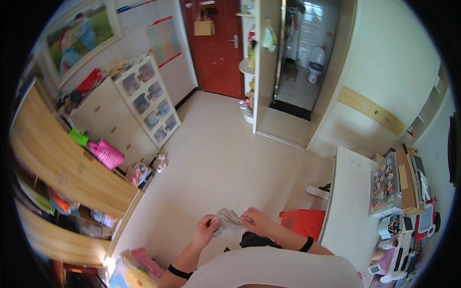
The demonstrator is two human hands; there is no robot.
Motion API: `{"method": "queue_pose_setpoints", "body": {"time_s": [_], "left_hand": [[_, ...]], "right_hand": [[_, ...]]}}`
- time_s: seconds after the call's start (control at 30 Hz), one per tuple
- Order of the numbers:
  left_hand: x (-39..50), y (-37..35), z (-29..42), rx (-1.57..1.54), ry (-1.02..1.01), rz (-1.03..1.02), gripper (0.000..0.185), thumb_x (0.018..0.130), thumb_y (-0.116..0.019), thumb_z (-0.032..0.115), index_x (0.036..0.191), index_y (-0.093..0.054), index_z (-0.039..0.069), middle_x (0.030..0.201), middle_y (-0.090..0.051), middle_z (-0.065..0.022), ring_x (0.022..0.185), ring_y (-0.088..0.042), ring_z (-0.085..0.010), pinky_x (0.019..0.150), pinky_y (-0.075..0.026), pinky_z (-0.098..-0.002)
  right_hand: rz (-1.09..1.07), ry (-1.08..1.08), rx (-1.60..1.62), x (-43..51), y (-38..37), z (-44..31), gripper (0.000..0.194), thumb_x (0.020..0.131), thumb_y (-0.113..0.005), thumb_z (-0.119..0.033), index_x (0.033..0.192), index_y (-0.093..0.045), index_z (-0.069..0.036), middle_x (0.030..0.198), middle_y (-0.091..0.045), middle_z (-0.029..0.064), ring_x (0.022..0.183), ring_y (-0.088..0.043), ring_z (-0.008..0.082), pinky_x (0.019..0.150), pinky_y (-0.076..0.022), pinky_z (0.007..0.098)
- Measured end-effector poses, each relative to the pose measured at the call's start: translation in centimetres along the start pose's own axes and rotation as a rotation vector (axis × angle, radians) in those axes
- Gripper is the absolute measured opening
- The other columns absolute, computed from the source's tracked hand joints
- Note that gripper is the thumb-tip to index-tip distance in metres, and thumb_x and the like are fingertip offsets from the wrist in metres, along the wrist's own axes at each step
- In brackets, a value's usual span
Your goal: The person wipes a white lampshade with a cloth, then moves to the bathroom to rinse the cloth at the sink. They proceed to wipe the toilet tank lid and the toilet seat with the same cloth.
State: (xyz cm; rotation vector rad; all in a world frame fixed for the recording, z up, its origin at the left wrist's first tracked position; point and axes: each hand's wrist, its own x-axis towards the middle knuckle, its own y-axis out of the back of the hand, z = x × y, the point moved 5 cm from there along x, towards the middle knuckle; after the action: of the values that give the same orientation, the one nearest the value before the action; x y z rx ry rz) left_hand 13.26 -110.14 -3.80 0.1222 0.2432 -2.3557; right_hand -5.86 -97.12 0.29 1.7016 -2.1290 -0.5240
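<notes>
A crumpled light grey cloth (227, 220) is held up in front of my body, over the pale floor. Its left edge is pinched between the thumb and fingers of my left hand (206, 230). On the other side, my right hand (257, 222) grips the cloth's right edge with thumb and fingertips. The fabric is bunched between both hands, so I cannot tell what kind of item it is. Each forearm wears a black band.
A red plastic stool (304, 223) stands right of my hands, against a white desk (351, 187) bearing boxes and stationery. Left are a wooden wardrobe (72, 144) with an open section and a drawer cabinet (108, 122). A bed corner (131, 271) shows lower left; a red door (218, 57) is ahead.
</notes>
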Motion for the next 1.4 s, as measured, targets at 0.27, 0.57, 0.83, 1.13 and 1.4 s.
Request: {"method": "queue_pose_setpoints", "body": {"time_s": [0.27,0.57,0.83,1.13,1.4], "left_hand": [[18.5,-0.2,5.7,0.065,-0.187,0.092,0.008,0.1,-0.058,0.008,0.106,-0.059,0.004,0.095,-0.066,-0.0015,0.086,-0.057,-0.0075,0.081,-0.047,-0.0243],[41.8,-4.2,8.4,-0.011,-0.065,-0.123,0.006,0.1,-0.054,0.007,0.104,-0.057,0.005,0.091,-0.062,0.0004,0.081,-0.054,-0.0066,0.074,-0.045,-0.0242],[64.5,-20.9,13.9,0.392,-0.178,-0.698,0.018,0.097,-0.062,0.017,0.109,-0.062,0.004,0.089,-0.065,-0.0008,0.079,-0.057,-0.0089,0.069,-0.048,-0.0264],[84.8,-39.8,14.7,0.81,-0.434,-1.083,0.019,0.093,-0.067,0.022,0.105,-0.065,0.007,0.088,-0.068,-0.0113,0.079,-0.065,-0.0254,0.071,-0.052,-0.0351],[107.1,-54.7,14.5,0.911,-0.61,-0.981,0.016,0.091,-0.067,0.019,0.101,-0.064,0.007,0.094,-0.066,-0.014,0.088,-0.064,-0.0339,0.077,-0.052,-0.0411]], "right_hand": [[0.12,0.197,0.324,14.6,11.7,3.0,0.013,0.085,-0.065,-0.004,0.088,-0.052,-0.006,0.12,-0.055,0.014,0.106,-0.056,0.0237,0.083,-0.0492,0.0345],[0.066,-0.2,0.366,27.5,22.2,13.0,0.035,0.084,-0.061,-0.003,0.119,-0.059,-0.006,0.114,-0.062,0.0009,0.079,-0.05,0.0119,0.072,-0.0452,0.0288],[0.088,-0.129,-0.207,36.8,37.1,21.9,0.042,0.078,-0.074,-0.02,0.116,-0.062,-0.007,0.104,-0.061,0.0117,0.103,-0.052,0.0317,0.094,-0.0409,0.0416],[0.604,-0.643,-0.022,35.5,55.2,35.9,0.033,0.078,-0.082,-0.029,0.091,-0.068,-0.002,0.078,-0.066,0.0134,0.071,-0.062,0.0302,0.065,-0.0502,0.0383],[0.716,-0.697,-0.082,40.1,75.8,50.5,0.026,0.088,-0.072,-0.023,0.105,-0.064,-0.004,0.076,-0.061,0.0137,0.068,-0.059,0.0227,0.065,-0.0491,0.0345]]}}
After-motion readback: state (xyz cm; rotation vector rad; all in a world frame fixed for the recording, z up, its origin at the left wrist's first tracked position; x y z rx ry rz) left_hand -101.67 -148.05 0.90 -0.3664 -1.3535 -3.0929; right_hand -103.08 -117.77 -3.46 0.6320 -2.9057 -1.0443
